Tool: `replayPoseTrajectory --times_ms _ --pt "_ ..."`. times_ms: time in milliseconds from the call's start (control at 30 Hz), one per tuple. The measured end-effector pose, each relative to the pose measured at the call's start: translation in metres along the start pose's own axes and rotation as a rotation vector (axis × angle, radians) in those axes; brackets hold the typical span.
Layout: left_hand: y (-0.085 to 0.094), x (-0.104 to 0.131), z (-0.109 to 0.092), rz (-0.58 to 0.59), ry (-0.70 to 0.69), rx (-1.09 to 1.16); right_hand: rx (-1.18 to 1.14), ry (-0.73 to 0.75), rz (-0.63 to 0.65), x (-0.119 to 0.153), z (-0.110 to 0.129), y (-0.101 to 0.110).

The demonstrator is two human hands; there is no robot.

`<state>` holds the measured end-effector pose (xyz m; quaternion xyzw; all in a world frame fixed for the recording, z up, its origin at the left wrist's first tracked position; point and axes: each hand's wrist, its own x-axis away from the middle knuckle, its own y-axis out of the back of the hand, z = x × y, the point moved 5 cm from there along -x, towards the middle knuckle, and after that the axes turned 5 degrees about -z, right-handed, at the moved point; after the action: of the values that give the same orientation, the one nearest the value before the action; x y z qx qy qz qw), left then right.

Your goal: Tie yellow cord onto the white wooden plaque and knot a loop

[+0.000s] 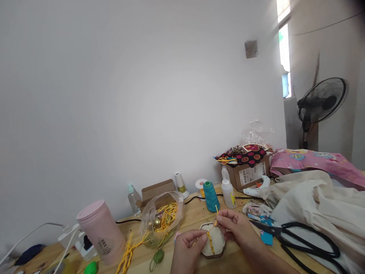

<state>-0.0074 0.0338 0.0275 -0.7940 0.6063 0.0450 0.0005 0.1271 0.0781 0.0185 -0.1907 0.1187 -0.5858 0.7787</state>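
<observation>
My left hand (190, 245) pinches a yellow knotted cord (211, 243) between thumb and fingers, and the cord's lower part hangs down below the fingertips. With its own fingers closed, my right hand (235, 226) grips the upper end of the yellow cord, whose tip sticks up above the thumb. Both hands are over a pale dish with a scalloped dark rim (215, 256). A thin strand runs between the two pinches. Finer detail of the knot is too small to make out.
Behind the hands stand a teal thread cone (211, 197) and a white bottle (228, 194). Black scissors (299, 239) lie at right beside white cloth (308, 198). Leftward are a plastic bag of yellow cords (167, 217), a green thread ball (159, 256) and a pink canister (101, 232).
</observation>
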Motion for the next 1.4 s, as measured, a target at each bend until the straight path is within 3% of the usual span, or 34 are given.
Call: replayPoseTrajectory --times_ms 200,333,467,600,867,1100,1400 --pt "-0.005 0.007 -0.012 -0.047 -0.098 -0.146 0.02 -0.03 -0.015 0.004 0.005 -0.001" --pt "-0.01 0.007 -0.008 0.006 -0.077 -0.231 0.071 0.015 -0.008 0.005 0.008 -0.004" --pt "-0.008 0.005 -0.003 -0.009 -0.07 -0.218 0.1 0.06 -0.033 0.004 0.008 -0.003" --pt "-0.01 0.005 -0.001 0.08 -0.019 -0.189 0.067 0.051 -0.04 0.002 0.006 0.0" --pt "-0.007 0.003 0.011 0.033 0.023 0.056 -0.091 -0.049 -0.039 0.004 0.004 0.003" --pt "-0.008 0.004 0.009 0.077 0.008 0.022 -0.094 -0.028 -0.062 0.006 0.004 0.002" --pt "-0.006 0.004 0.007 0.023 -0.021 -0.059 -0.153 -0.073 -0.084 0.002 0.0 0.007"
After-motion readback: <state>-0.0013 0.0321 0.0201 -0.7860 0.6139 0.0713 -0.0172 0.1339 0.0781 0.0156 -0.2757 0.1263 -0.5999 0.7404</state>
